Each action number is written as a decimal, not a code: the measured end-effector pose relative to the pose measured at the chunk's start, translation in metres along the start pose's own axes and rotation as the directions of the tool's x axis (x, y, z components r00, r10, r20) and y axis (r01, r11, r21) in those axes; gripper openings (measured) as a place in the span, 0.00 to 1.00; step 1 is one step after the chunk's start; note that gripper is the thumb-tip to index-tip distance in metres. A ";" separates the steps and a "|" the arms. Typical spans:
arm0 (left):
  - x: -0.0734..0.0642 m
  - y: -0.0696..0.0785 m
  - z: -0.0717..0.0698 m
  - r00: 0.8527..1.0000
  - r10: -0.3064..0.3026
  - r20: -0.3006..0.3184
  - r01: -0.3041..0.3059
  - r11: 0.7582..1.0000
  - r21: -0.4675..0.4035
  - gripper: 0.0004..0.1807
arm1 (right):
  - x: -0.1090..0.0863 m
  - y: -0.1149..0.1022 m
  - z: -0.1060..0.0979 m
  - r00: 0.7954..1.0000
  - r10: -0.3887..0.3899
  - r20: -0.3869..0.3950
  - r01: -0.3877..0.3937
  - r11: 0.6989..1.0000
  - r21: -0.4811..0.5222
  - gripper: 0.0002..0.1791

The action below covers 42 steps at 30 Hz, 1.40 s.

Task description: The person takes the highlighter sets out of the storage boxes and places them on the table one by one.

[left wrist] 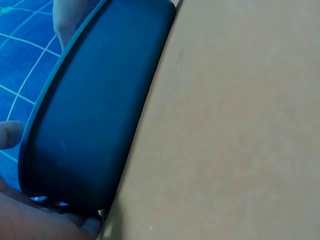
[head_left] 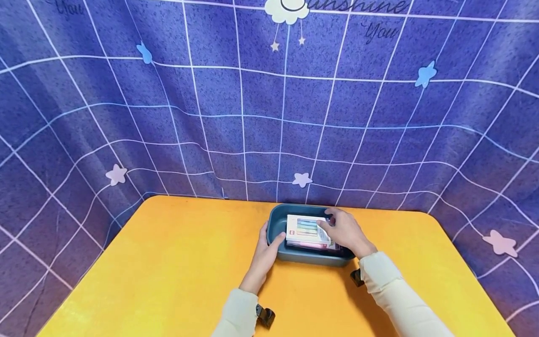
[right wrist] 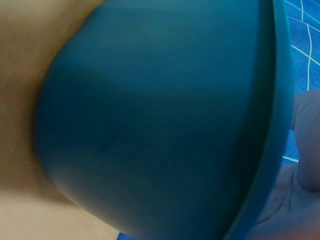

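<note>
A dark blue-green rectangular bin point(head_left: 311, 259) stands near the back edge of the table. My left hand point(head_left: 266, 252) holds its left end, thumb over the rim and fingers round the outside; the left wrist view shows this hand point(left wrist: 45, 220) at the bin's end wall point(left wrist: 90, 115). Inside the bin lies a white box point(head_left: 292, 229) with coloured pens pictured on its front. Under its near edge show a pinkish item point(head_left: 309, 245) and dark packaging. My right hand point(head_left: 347, 229) reaches over the bin's right end and grips the white box at its right side.
The yellow table point(head_left: 168, 262) runs out to both sides of the bin. A blue-purple grid curtain point(head_left: 261, 131) with stars hangs right behind the table's back edge. Small black wrist mounts point(head_left: 265, 316) hang from both cream sleeves point(head_left: 393, 288).
</note>
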<state>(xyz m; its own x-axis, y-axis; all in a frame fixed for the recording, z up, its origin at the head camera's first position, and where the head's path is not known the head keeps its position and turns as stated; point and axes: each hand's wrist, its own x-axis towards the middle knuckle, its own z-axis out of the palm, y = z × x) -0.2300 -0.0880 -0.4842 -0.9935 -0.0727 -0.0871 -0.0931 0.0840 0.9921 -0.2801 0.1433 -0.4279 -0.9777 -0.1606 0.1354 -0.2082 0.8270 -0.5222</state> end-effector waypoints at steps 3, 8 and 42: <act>0.001 -0.001 0.001 1.000 -0.004 -0.002 0.004 1.000 -0.006 0.41 | 0.002 0.002 0.002 1.000 -0.008 -0.005 0.008 1.000 -0.004 0.28; 0.003 -0.004 0.001 1.000 -0.006 -0.007 0.006 1.000 -0.007 0.41 | 0.006 0.003 0.004 1.000 0.005 0.004 -0.005 1.000 0.009 0.28; 0.005 -0.006 0.003 1.000 0.003 -0.021 -0.003 1.000 0.004 0.37 | 0.018 0.006 0.005 0.996 0.039 0.078 -0.039 0.999 0.002 0.22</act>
<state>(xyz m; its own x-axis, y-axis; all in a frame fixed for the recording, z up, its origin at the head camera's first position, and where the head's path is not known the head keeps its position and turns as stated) -0.2349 -0.0859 -0.4913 -0.9922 -0.0932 -0.0824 -0.0907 0.0885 0.9919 -0.2994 0.1425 -0.4330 -0.9843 -0.1695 0.0493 -0.1697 0.8314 -0.5291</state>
